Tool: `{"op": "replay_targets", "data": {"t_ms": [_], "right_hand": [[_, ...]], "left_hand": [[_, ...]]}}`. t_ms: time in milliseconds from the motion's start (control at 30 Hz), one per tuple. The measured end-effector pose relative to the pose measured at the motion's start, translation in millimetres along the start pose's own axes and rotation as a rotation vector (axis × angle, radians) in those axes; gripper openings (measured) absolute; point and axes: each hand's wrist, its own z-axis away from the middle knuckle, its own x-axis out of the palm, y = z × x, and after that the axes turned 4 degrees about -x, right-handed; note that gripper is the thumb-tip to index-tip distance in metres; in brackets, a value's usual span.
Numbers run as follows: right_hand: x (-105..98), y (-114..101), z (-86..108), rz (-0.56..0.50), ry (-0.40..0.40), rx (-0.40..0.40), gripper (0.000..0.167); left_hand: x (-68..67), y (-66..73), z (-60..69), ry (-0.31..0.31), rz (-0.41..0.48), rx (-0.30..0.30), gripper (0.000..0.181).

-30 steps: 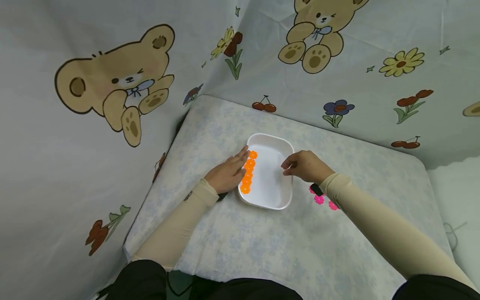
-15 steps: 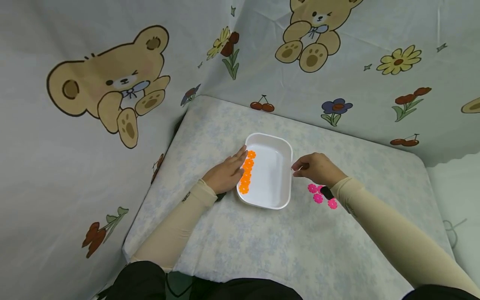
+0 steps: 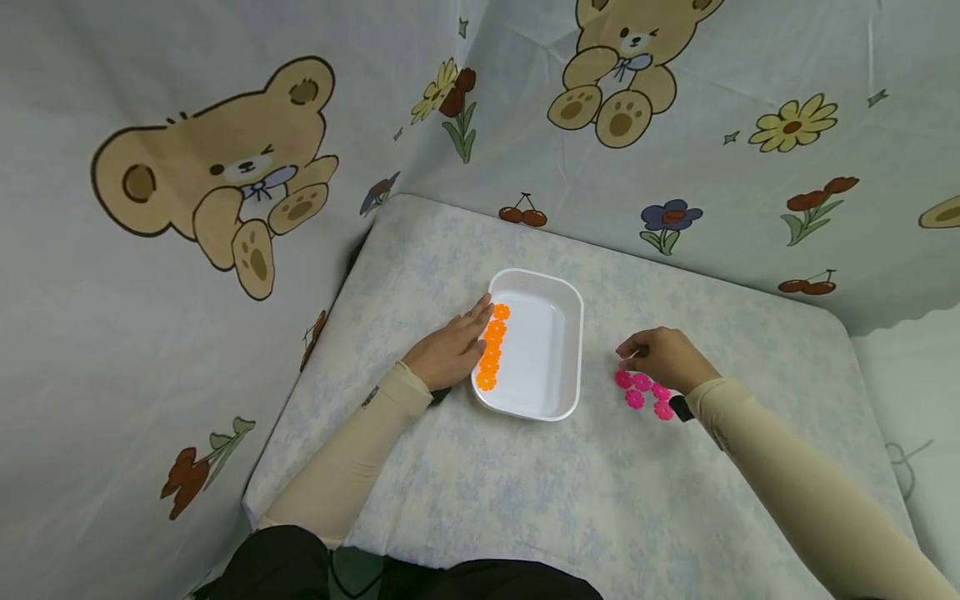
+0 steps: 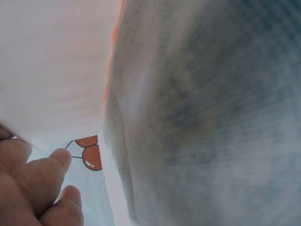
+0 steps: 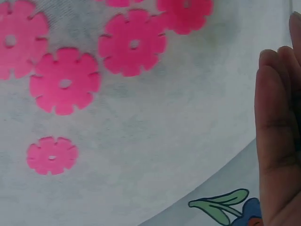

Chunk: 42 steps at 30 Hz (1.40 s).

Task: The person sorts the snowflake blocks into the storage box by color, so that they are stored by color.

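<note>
My left hand [image 3: 446, 353] lies along the left rim of a white tray [image 3: 572, 354], fingers straight and touching it. In the left wrist view its fingertips [image 4: 60, 157] are at the tray's wall. Several orange flower-shaped plastic discs [image 3: 492, 346] stand in a column inside the tray, next to this hand. My right hand [image 3: 667, 357] is above the table, just beyond several pink flower-shaped discs [image 3: 635, 399]. Its fingers bend loosely and nothing shows between them. The right wrist view has the notched pink discs [image 5: 65, 82] with centre holes, and fingers [image 5: 277, 136] apart from them.
A pale blue-patterned cloth [image 3: 517, 492] covers the table. Hanging sheets [image 3: 420, 50] printed with bears, flowers and cherries rise along the left and far edges. One pink disc [image 5: 51, 156] lies apart from the rest.
My right hand has moved from over the tray's right side, out past its rim, to the pink discs on the right. My left hand stays on the tray.
</note>
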Motion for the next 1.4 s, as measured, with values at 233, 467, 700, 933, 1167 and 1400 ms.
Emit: {"op": "replay_targets", "data": {"t_ms": [233, 467, 700, 933, 1167, 1400], "right_hand": [[18.3, 25.6, -2.8, -0.06, -0.038, 0.032, 0.025], [24.4, 30.2, -5.7, -0.098, -0.03, 0.038, 0.024], [22.0, 30.3, -4.0, -0.065, -0.05, 0.052, 0.023], [16.5, 37.8, -0.8, 0.042, -0.023, 0.048, 0.021], [15.4, 46.2, 0.4, 0.04, -0.006, 0.043, 0.024], [16.7, 49.9, -1.1, 0.06, -0.024, 0.053, 0.015]], "left_hand": [[0.9, -1.9, 0.0, -0.009, -0.005, -0.017, 0.061], [1.0, -2.6, -1.9, -0.012, -0.017, -0.02, 0.061], [1.8, -2.8, -2.8, -0.015, -0.016, -0.017, 0.06], [2.2, -3.8, -3.4, -0.012, -0.017, -0.02, 0.06], [0.2, -3.2, -1.7, -0.005, -0.011, -0.023, 0.06], [1.5, -3.4, -2.3, -0.008, -0.011, -0.023, 0.061]]}}
